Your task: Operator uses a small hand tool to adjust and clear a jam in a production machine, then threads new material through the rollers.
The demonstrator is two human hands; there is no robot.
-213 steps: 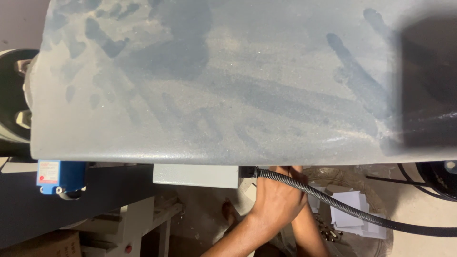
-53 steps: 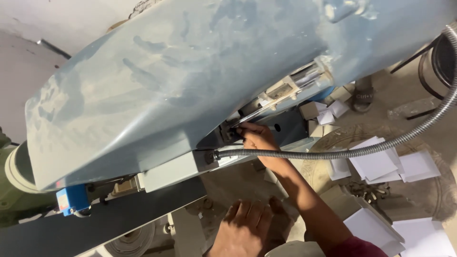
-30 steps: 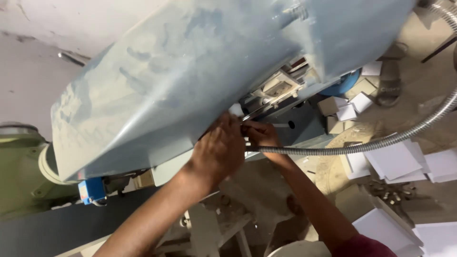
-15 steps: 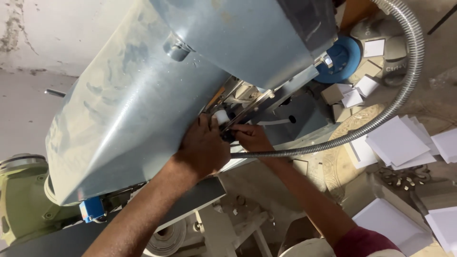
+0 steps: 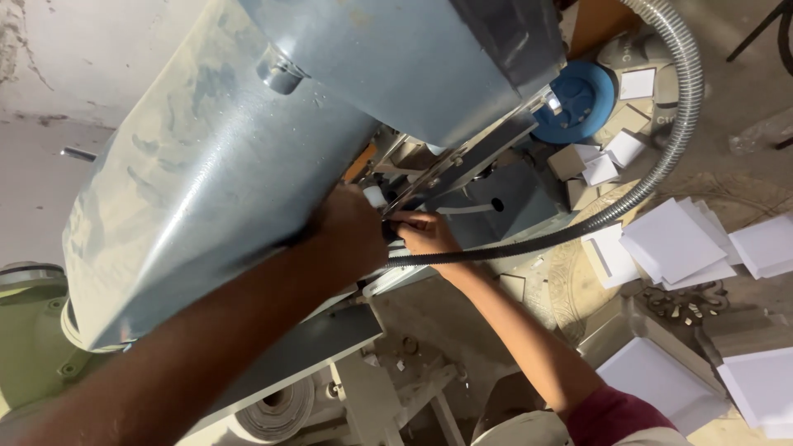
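Honestly, my left hand grips the white knob, right hand pinches the black hose; tugging could loosen its fitting.

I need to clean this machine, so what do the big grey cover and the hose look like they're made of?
The grey cover looks like painted sheet metal: smooth bent panel, dusty smears. The hose seems to be ribbed flexible conduit, metallic or plastic; by the right hand it turns black.
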